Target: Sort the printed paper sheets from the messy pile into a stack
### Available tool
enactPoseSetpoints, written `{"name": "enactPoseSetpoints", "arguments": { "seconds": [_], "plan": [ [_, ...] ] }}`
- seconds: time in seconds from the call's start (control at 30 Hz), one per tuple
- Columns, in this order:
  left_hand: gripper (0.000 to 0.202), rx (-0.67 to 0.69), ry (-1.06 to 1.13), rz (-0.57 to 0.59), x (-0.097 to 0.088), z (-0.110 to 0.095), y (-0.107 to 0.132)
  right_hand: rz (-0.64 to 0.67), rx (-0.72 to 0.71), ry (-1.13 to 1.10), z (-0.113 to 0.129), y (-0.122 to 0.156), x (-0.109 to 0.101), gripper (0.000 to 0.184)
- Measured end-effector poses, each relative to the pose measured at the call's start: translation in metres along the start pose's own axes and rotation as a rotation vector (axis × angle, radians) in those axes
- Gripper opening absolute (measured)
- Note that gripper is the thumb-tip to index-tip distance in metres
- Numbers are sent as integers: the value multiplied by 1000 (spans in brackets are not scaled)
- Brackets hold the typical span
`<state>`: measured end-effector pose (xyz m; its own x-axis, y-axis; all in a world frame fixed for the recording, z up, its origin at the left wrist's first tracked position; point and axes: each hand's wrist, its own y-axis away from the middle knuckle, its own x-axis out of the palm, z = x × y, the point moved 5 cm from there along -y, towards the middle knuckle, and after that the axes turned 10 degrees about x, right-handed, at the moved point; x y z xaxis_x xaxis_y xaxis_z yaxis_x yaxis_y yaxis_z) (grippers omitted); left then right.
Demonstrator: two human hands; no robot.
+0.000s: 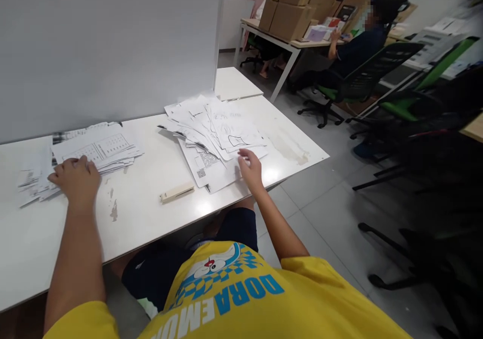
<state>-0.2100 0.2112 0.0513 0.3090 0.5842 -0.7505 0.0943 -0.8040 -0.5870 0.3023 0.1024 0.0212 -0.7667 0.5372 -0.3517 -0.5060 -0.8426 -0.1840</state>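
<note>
White tabletop (158, 218): left hand (77, 178) flat, pinning the left-edge paper stack (94, 150); right hand (249, 168) open, fingertips on the fanned sheets (219, 133), gripping nothing.

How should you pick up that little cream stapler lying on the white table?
Probably by its long sides, near the middle. The small cream-coloured stapler lies flat on the white table, narrow and long, with bare table all around it. Coming straight down from above, thumb on one long side and fingers on the other, looks easiest. The right hand is nearest to it.
</note>
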Motion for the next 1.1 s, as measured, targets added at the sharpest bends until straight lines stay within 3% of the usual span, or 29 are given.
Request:
{"name": "enactPoseSetpoints", "arguments": {
  "seconds": [0.1,0.2,0.3,0.4,0.53,0.6,0.67,0.73,0.83,0.87,0.93,0.97,1.03,1.1],
  "plan": [
    [53,-39,-12,100,7,6,-4,-36,-112,356,3,-36,21,53],
    [60,9,7,77,3,4,-5,-84,-37,502,-9,-56,36,61],
    [52,66,27,9,-3,1,-2,-186,35,463,-20,-58,33,45],
    [46,21,13,24,-3,4,-1,-284,79,331,-28,-54,18,31],
    [49,-4,-40,57,1,10,-4,-359,159,88,-35,-53,1,38],
    [51,5,-60,21,1,13,-7,-372,115,58,-30,-54,-2,40],
    [52,48,-44,-47,-4,8,-8,-352,-26,104,-20,-52,1,37],
    [51,125,45,-81,-11,-11,1,-304,-179,169,-10,-41,12,32],
    [51,157,345,-10,-22,-68,42,-195,-325,223,-4,-3,37,33],
    [52,123,498,77,-22,-94,63,-137,-376,229,-3,15,47,33],
    [65,79,959,487,-10,-156,117,32,-530,247,2,54,70,32],
    [77,19,1169,632,-6,-185,143,109,-611,261,6,74,78,32],
    [89,-186,1336,610,-4,-218,175,178,-723,293,15,103,85,38],
    [87,-373,1344,484,-2,-227,188,129,-795,310,25,119,78,47]
  ]
}}
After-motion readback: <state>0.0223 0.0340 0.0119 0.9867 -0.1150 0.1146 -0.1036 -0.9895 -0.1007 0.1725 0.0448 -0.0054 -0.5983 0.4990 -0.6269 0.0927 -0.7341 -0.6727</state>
